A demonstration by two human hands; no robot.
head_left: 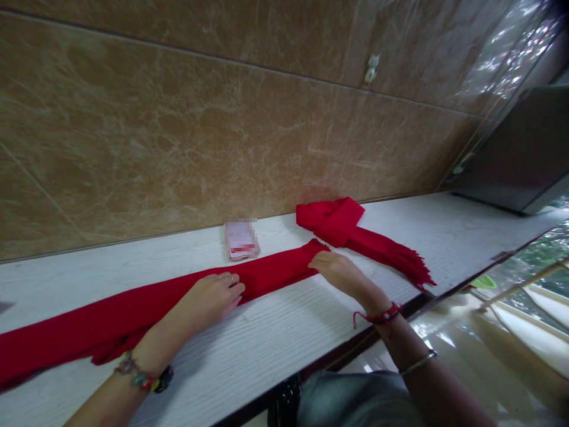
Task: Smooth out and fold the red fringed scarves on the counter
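Note:
A long red scarf [151, 302], folded lengthwise, lies along the white counter and runs out of view at the left. My left hand [213, 299] rests on the scarf's middle, its fingers curled onto the cloth near the lower edge. At the right end, my right hand [335, 271] pinches the scarf close to its fringe; its fingertips are partly hidden. Just beyond that end is a second red scarf [331, 219], folded over itself, with a fringed tail pointing right.
A small pale packet [240, 240], blurred out in part, sits on the white counter [267, 338] behind the long scarf. Brown marble-look tiles [178, 136] form the wall at the back. At the far right stands a dark grey box-shaped object [520, 148]. The counter's front edge borders my lap.

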